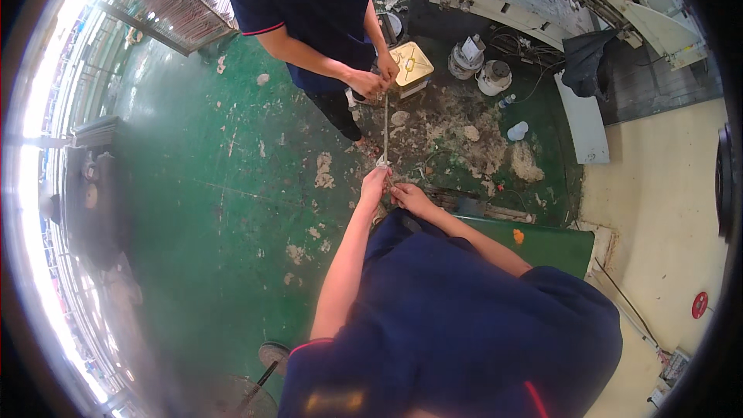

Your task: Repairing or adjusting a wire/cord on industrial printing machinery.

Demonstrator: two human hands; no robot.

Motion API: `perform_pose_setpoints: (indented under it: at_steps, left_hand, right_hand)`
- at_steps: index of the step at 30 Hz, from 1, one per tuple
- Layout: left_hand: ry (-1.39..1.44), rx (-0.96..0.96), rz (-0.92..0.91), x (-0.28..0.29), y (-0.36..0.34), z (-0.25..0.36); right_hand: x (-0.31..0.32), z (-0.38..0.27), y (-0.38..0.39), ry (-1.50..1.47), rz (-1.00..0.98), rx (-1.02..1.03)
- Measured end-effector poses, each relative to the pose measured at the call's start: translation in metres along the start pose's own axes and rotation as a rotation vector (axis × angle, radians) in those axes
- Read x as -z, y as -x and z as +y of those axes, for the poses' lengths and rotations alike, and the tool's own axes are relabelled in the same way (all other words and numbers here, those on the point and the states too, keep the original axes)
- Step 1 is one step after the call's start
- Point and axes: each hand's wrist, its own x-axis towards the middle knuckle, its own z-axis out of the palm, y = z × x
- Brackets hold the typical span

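A thin, light grey cord-like strip (pixel 386 130) stretches taut between me and a person facing me. My left hand (pixel 375 183) is closed around its near end, where a small pale bunch shows at the fingers. Close beside it on the right, my right hand (pixel 409 197) pinches at the tail below; what lies between those fingers is too small to make out. At the far end, the other person's two hands (pixel 377 81) are together on the strip. That person (pixel 309 8) wears a dark shirt with red trim.
Dried pale residue covers the green floor (pixel 209 209). Beyond, to the right, stand a square yellowish-lidded container (pixel 411 62), white buckets (pixel 493 77) and a plastic bottle (pixel 518 131). A large machine (pixel 526 0) borders the far right. A green ledge (pixel 553 248) lies by my right forearm.
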Motion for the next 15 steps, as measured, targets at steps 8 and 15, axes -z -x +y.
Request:
perform_pose_setpoints:
  at_steps: [8, 15]
  left_hand:
    - [0.087, 0.079, 0.104, 0.041, 0.041, -0.054]
    - [0.394, 0.002, 0.183, 0.067, 0.105, -0.118]
  right_hand:
    - [-0.006, -0.007, 0.011, 0.265, -0.254, 0.056]
    - [-0.022, -0.008, 0.008, 0.395, -0.476, -0.015]
